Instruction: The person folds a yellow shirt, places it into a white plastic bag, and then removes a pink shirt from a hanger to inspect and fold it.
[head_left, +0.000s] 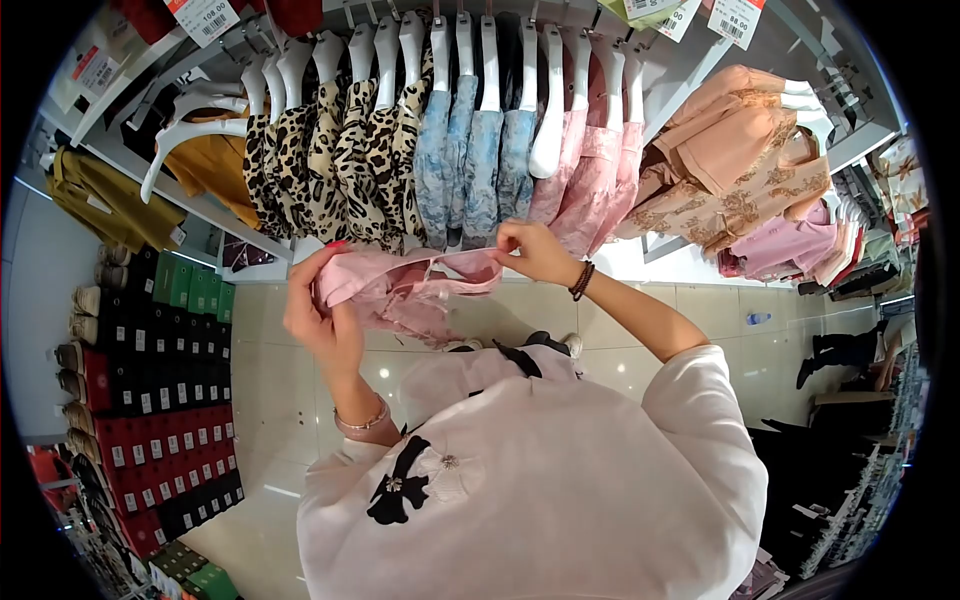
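A pink garment point(385, 290) is stretched between my two hands in front of my body, its opening facing up. My left hand point(325, 310) is closed around its left end, with the thumb below and fingers at the upper edge. At the other end my right hand point(535, 255) pinches the garment's edge between thumb and fingers. Just beyond my hands hangs a row of clothes on white hangers: leopard-print garments point(345, 165), blue patterned ones point(483, 170) and pink ones point(597, 180). One white hanger point(547, 135) hangs among the blue and pink pieces.
Mustard garments point(205, 170) hang at the rail's left end, peach garments point(735, 150) to the right. Stacked shoe boxes point(150, 430) with shoes line the left side. Price tags point(203, 18) hang above. A person's dark-clad legs point(840, 350) show at far right.
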